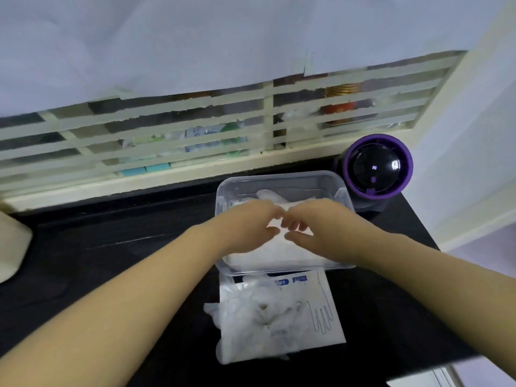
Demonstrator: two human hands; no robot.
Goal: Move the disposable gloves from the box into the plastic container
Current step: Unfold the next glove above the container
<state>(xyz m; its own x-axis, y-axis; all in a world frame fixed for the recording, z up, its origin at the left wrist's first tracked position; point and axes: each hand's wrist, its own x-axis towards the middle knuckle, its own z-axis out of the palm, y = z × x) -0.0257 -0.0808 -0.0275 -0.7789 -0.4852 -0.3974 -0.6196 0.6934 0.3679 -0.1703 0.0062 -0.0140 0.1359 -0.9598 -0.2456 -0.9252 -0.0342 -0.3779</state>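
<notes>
A clear plastic container (282, 181) stands on the black counter, holding a stack of translucent white gloves (279, 251). Both my hands are inside it, over the stack. My left hand (248, 224) lies palm down on the gloves with its fingers fairly straight. My right hand (315, 227) has its fingers curled down onto the gloves, fingertips close to the left hand's. In front of the container lies the white glove box (326, 308) with a glove outline drawn on it. A crumpled bunch of gloves (259, 317) spills out of its opening.
A purple and black round appliance (377, 166) stands right behind the container. A slatted cream window grille (195, 129) runs along the back of the counter (111, 247). A pale object (11, 247) sits at the far left edge.
</notes>
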